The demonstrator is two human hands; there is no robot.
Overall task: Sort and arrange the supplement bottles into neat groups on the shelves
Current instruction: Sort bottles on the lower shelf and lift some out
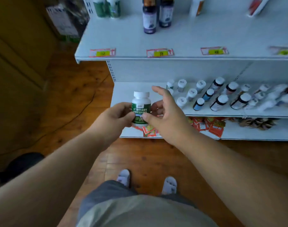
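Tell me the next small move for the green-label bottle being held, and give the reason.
Probably carry the green-label bottle forward and stand it on the bare left part of the middle shelf. The left hand grips it upright in front of that shelf, the right hand only touches it with its thumb, fingers spread, and the white-capped bottles already stand in rows further right.
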